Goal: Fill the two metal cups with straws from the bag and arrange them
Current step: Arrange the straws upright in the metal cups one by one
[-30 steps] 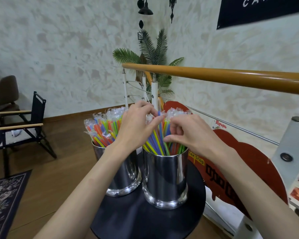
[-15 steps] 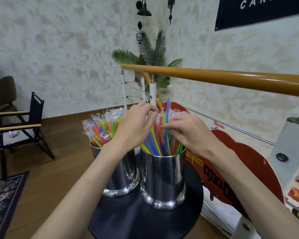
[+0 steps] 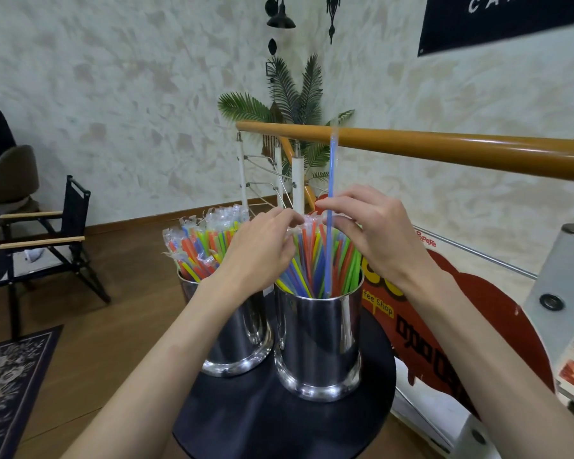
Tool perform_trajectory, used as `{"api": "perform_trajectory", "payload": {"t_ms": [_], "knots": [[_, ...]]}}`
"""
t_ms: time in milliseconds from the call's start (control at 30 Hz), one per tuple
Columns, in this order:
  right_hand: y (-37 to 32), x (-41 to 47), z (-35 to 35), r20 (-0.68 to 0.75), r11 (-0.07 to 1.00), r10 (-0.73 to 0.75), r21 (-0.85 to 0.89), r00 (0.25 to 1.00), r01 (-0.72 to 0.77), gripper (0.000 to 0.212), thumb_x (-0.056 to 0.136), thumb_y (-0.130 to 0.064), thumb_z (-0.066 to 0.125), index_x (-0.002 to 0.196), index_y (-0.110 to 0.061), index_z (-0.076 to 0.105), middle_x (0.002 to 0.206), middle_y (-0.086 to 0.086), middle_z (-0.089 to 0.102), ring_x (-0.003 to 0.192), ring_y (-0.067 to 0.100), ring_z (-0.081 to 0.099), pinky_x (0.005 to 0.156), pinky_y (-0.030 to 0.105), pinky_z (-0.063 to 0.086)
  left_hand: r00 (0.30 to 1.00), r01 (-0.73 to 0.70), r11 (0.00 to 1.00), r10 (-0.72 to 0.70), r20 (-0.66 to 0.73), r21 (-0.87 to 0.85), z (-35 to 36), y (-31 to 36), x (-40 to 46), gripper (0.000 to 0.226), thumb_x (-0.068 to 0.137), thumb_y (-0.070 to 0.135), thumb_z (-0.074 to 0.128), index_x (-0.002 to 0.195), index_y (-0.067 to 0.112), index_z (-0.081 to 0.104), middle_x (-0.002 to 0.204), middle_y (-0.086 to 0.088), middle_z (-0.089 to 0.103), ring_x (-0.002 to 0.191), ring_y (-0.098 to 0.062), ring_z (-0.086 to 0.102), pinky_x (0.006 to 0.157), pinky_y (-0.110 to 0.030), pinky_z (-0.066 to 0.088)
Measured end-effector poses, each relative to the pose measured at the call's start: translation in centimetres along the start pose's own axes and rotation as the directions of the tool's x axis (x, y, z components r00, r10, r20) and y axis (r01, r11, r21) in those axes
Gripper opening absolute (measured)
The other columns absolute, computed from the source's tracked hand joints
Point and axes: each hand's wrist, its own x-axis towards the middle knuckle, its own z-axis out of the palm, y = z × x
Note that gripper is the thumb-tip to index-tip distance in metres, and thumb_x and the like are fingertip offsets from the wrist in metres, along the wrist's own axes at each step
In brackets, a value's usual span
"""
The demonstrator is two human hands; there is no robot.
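A small round black table (image 3: 252, 422) stands against a stair railing with a wooden handrail (image 3: 444, 149), under a mottled pale wall. On it the right hand (image 3: 375, 240) pinches a single blue straw (image 3: 329, 207) between thumb and forefinger, holding it upright so its top crosses the handrail while its lower end sits among the other straws (image 3: 312, 260) in the right cup (image 3: 318, 342). The left hand (image 3: 262, 253) hovers at that cup's near-left rim, fingers curled onto the clear wrapper tips, gripping a few of them.

The left cup (image 3: 236, 339) stands just beside the right one, the two nearly touching, and it is packed with wrapped straws (image 3: 203, 246) fanning out to the left. Both cups sit toward the back half of the table; the right cup is close to the table's right edge, next to a red shop sign (image 3: 478, 326) leaning behind the rail.

To the left there is open wooden floor (image 3: 120, 293), with a folding chair (image 3: 47, 240) well apart and a patterned rug (image 3: 10, 385) at the lower left. A palm plant (image 3: 295, 97) stands in the corner.
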Motion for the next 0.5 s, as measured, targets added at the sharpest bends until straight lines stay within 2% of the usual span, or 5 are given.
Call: {"api": "perform_trajectory", "payload": {"t_ms": [100, 267, 367, 433, 500], "knots": [[0.3, -0.2, 0.3, 0.005, 1.000, 0.010, 0.022, 1.000, -0.010, 0.034, 0.090, -0.002, 0.070, 0.124, -0.007, 0.071, 0.104, 0.009, 0.072, 0.092, 0.025, 0.068, 0.078, 0.038, 0.059, 1.000, -0.003, 1.000, 0.003, -0.002, -0.001, 0.0, -0.1, 0.1, 0.035, 0.098, 0.017, 0.055, 0.133, 0.019, 0.056, 0.132, 0.003, 0.060, 0.119, -0.019, 0.057, 0.098, -0.045, 0.048], [0.2, 0.1, 0.0, -0.103, 0.995, 0.061, 0.085, 0.993, -0.052, 0.030, 0.097, -0.019, 0.062, 0.123, -0.010, 0.073, 0.091, 0.005, 0.064, 0.078, 0.011, 0.055, 0.071, 0.016, 0.042, 1.000, -0.008, 1.000, 0.008, -0.010, 0.003, 0.1, -0.3, 0.1, 0.033, 0.098, 0.017, 0.055, 0.131, 0.018, 0.057, 0.130, 0.002, 0.061, 0.117, -0.021, 0.058, 0.095, -0.047, 0.048], [-0.1, 0.4, -0.3, -0.126, 0.984, 0.117, 0.146, 0.985, -0.098, 0.025, 0.093, -0.014, 0.070, 0.117, -0.009, 0.075, 0.086, -0.001, 0.053, 0.072, 0.004, 0.042, 0.072, 0.007, 0.036, 1.000, -0.006, 1.000, 0.006, -0.013, 0.005, 0.2, -0.2, 0.1, 0.033, 0.099, 0.018, 0.055, 0.132, 0.018, 0.057, 0.130, 0.002, 0.061, 0.118, -0.020, 0.058, 0.096, -0.046, 0.048], [-0.4, 0.6, -0.6, -0.097, 0.961, 0.177, 0.231, 0.980, -0.150, 0.019, 0.091, -0.015, 0.074, 0.110, -0.011, 0.077, 0.088, -0.004, 0.050, 0.075, 0.000, 0.046, 0.070, 0.008, 0.037, 1.000, -0.002, 1.000, 0.002, -0.011, 0.007, 0.2, -0.2, 0.1, 0.035, 0.099, 0.019, 0.054, 0.134, 0.020, 0.056, 0.133, 0.003, 0.060, 0.120, -0.018, 0.057, 0.098, -0.045, 0.048], [-0.8, 0.7, -0.9, -0.044, 0.928, 0.217, 0.319, 0.975, -0.192, 0.011, 0.092, -0.018, 0.073, 0.103, -0.019, 0.077, 0.088, -0.009, 0.050, 0.079, 0.005, 0.055, 0.068, 0.013, 0.040, 1.000, 0.001, 1.000, -0.001, -0.008, 0.006, 0.2, -0.1, 0.1, 0.035, 0.099, 0.018, 0.054, 0.134, 0.020, 0.056, 0.133, 0.004, 0.060, 0.120, -0.017, 0.057, 0.099, -0.044, 0.048]]}}
